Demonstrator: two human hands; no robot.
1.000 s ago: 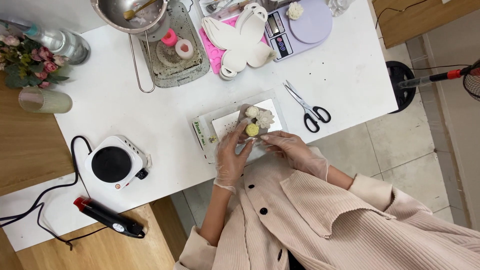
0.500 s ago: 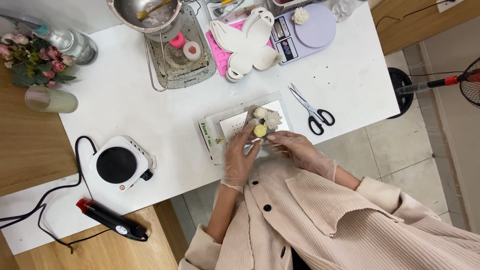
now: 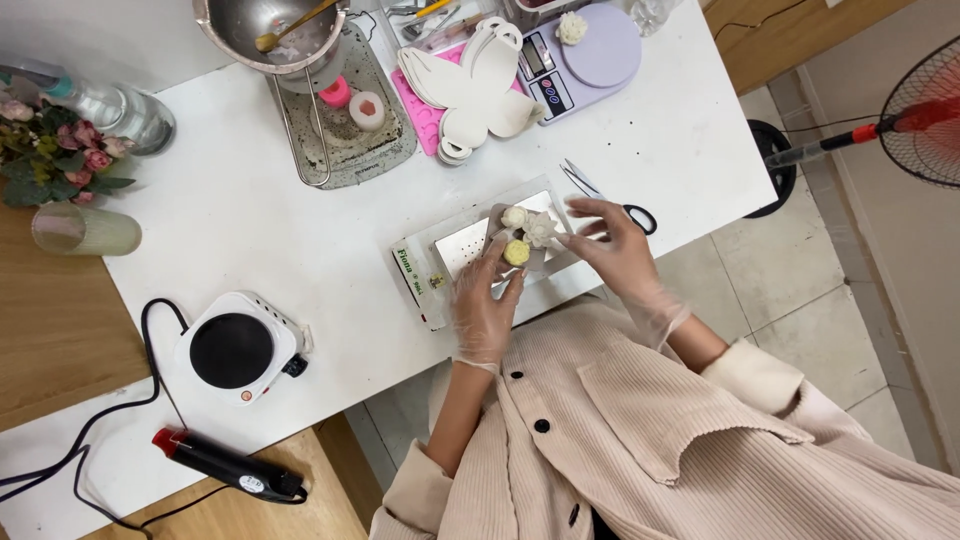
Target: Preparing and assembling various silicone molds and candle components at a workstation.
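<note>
A flat white box with a silvery lid (image 3: 452, 250) lies at the near edge of the white table (image 3: 250, 230). On it sit three small flower-shaped pieces: two white ones (image 3: 513, 216) (image 3: 541, 230) and a yellow one (image 3: 517, 252). My gloved left hand (image 3: 485, 305) pinches the yellow piece with its fingertips. To the right of the pieces, my gloved right hand (image 3: 612, 245) hovers with its fingers spread, holding nothing and nearly touching the larger white flower.
Scissors (image 3: 640, 216) lie partly under my right hand. Behind are a scale (image 3: 590, 55), white butterfly-shaped moulds (image 3: 480, 85), a metal tray (image 3: 345, 130) and a bowl (image 3: 270, 30). A hot plate (image 3: 240, 350) and a heat gun (image 3: 225, 465) sit left; a fan (image 3: 925, 110) stands right.
My right hand has let go of the flower pieces and moved right with its fingers spread. My left hand stays on the yellow piece.
</note>
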